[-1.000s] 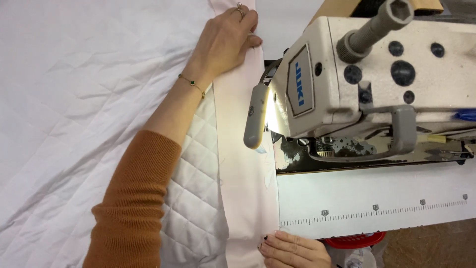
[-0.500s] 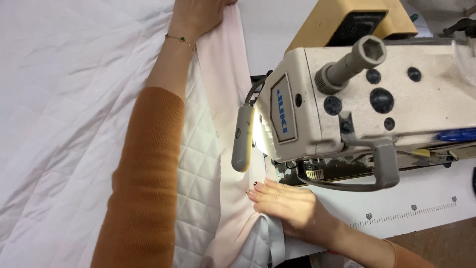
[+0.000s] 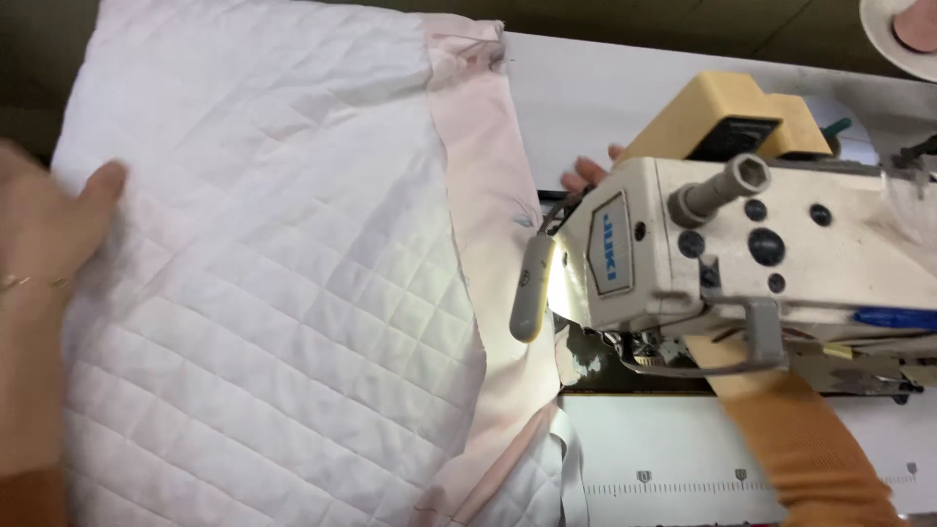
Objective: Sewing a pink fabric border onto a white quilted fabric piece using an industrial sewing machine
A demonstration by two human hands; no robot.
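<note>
White table: left hand (image 3: 54, 229) flat on quilted fabric (image 3: 264, 293) (right hand (image 3: 586, 174) mostly hidden).

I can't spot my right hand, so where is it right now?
In the head view, the right hand is at centre right, reaching behind the sewing machine; only its fingertips show past the machine, just right of the pink fabric strip.

A white counter (image 3: 605, 93) fills the upper middle and lower right of the frame, with a printed ruler strip (image 3: 742, 480) along its lower right part. A dark olive band of floor or wall (image 3: 683, 24) runs across the top edge. A small lamp (image 3: 532, 298) throws bright light at centre.
</note>
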